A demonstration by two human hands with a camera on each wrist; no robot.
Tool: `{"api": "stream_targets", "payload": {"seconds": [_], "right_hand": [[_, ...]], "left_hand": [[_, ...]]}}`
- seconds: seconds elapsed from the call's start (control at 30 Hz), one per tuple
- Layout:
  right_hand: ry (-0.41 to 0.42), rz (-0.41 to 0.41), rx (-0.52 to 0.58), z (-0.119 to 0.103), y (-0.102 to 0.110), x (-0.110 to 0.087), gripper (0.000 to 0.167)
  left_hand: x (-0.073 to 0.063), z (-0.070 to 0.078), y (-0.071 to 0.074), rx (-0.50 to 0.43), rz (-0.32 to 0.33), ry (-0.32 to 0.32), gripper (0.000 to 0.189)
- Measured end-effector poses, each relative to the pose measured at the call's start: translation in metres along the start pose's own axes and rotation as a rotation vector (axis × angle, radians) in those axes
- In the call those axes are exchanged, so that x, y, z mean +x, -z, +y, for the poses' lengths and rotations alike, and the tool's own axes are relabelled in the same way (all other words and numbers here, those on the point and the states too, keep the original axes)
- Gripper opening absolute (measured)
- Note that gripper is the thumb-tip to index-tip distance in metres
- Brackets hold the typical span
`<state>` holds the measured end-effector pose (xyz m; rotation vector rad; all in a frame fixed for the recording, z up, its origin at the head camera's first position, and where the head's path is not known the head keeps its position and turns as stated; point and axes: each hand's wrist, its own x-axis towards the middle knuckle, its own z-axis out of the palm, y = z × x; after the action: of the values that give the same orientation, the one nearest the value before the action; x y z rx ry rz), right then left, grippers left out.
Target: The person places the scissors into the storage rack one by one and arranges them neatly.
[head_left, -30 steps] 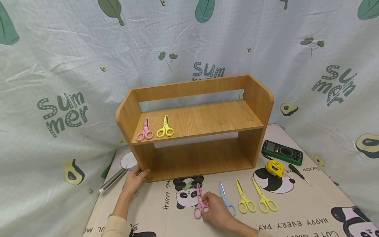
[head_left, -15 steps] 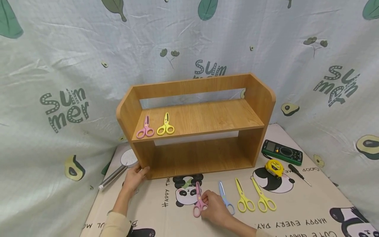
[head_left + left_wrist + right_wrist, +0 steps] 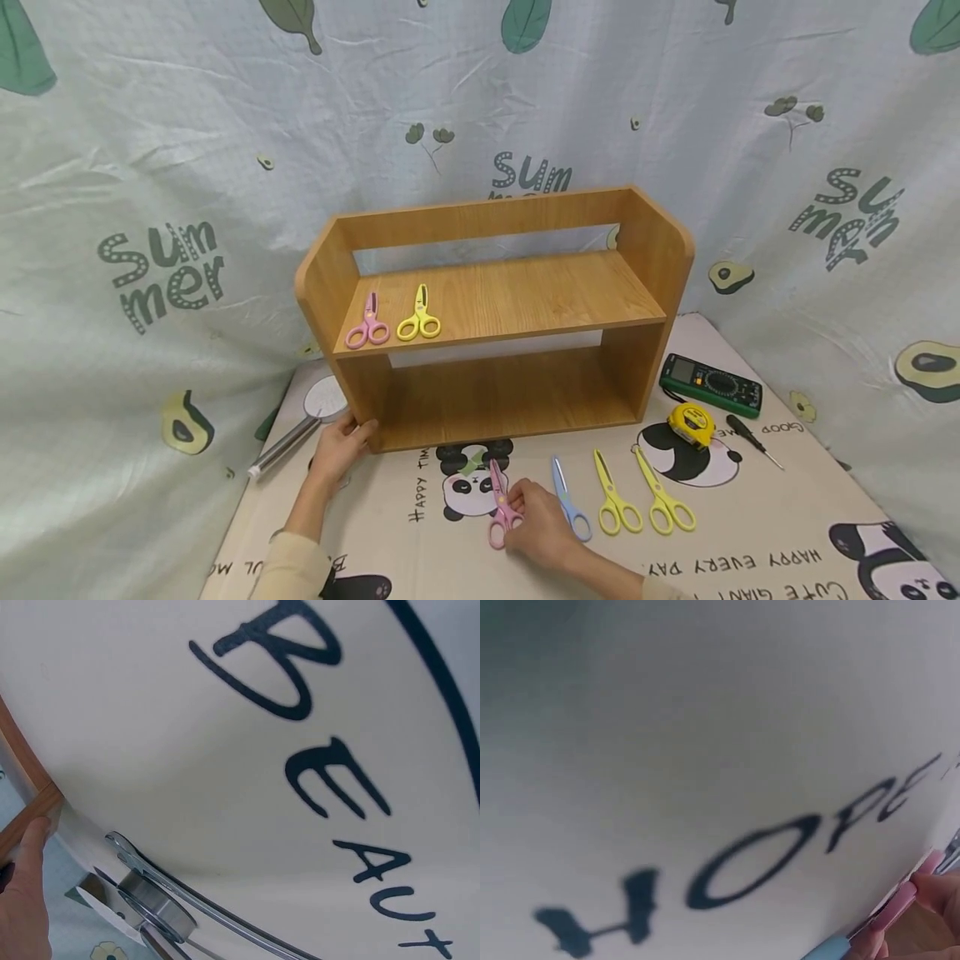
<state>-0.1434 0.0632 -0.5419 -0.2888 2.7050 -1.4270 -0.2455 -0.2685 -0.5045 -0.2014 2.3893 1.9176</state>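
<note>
Scissors in pink (image 3: 497, 508) were held at the counter (image 3: 427, 558), before the wooden shelf (image 3: 510, 400) and left of the blue scissors (image 3: 568, 504), their long axis running away from the person, blades toward the shelf and leaning slightly left. The right hand (image 3: 543, 527) pinched their handle; the left hand (image 3: 339, 450) touched the shelf's lower left corner, though I could not tell whether its fingers curled round it. Since the earlier frame, the blade tips had swung slightly left

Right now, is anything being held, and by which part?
The right hand holds the nearer pink scissors by the handle. The left hand touches a corner of the shelf; whether it grips is unclear.
</note>
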Motion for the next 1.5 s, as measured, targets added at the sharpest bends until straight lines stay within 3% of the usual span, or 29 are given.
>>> {"api": "stream_targets", "payload": {"seconds": [0.37, 0.57, 0.87, 1.2, 1.5], "right_hand": [[-0.005, -0.001, 0.059, -0.023, 0.014, 0.005, 0.05], [0.028, -0.012, 0.112, -0.048, 0.037, 0.006, 0.05], [-0.018, -0.029, 0.135, -0.088, 0.071, 0.007, 0.048], [0.047, -0.013, 0.154, -0.133, 0.109, 0.006, 0.047], [0.107, 0.029, 0.156, -0.169, 0.147, 0.03, 0.048]], "left_hand": [[0.0, 0.002, 0.0, 0.014, 0.002, 0.007, 0.066], [-0.001, 0.002, 0.0, 0.014, 0.007, 0.001, 0.065], [0.002, 0.0, -0.002, -0.001, 0.008, -0.004, 0.066], [0.0, 0.0, -0.002, 0.027, -0.002, 0.018, 0.067], [0.0, 0.0, -0.001, 0.017, -0.006, 0.015, 0.067]]}}
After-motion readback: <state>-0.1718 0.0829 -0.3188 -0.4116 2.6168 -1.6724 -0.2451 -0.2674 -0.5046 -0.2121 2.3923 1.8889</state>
